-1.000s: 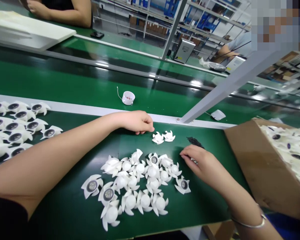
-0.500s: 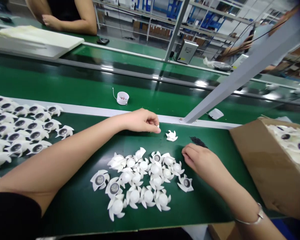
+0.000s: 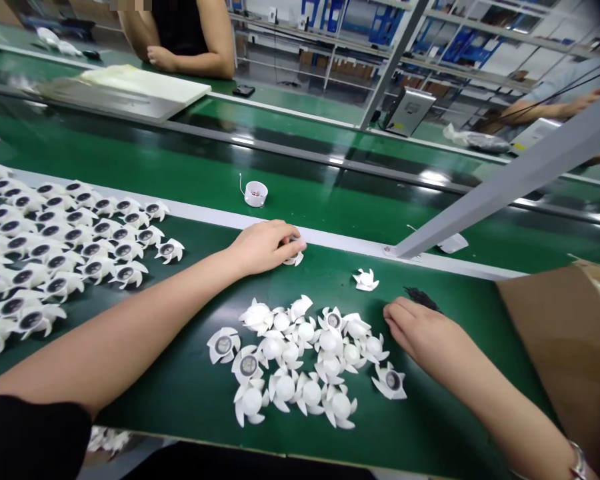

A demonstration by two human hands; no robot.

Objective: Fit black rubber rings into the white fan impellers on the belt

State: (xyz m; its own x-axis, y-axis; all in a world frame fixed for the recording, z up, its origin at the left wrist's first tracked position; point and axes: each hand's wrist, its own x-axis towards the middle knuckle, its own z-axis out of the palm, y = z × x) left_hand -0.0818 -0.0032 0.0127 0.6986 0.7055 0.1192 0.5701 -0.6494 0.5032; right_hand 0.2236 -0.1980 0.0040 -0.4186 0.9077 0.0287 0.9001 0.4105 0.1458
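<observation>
White plastic petalled piece [image 3: 293, 259] sits under your left hand [image 3: 265, 248], right by the far edge of the green belt [image 3: 430, 427]; your fingers curl over it and hide most of it. Your right hand [image 3: 420, 335] lies open, well apart from the left, its fingertips [image 3: 387, 315] just beside a black bristly tuft [image 3: 421, 299] and the right side of a loose pile of the same pieces [image 3: 300, 360], some showing domes, some dark lenses. A lone piece [image 3: 365, 281] sits between your hands, near the white rail [image 3: 330, 235] along that far edge. Beyond your left forearm, rows of pieces [image 3: 80, 243] lie dark faces up toward the belt's left side. Open green belt runs between the pile and the cardboard box [image 3: 565, 353] at the right, and along the near edge below the pile. Past the rail, a small white cup [image 3: 256, 194] trailing a wire stands on a second belt, and a grey post [image 3: 500, 180] slants up from the rail.
</observation>
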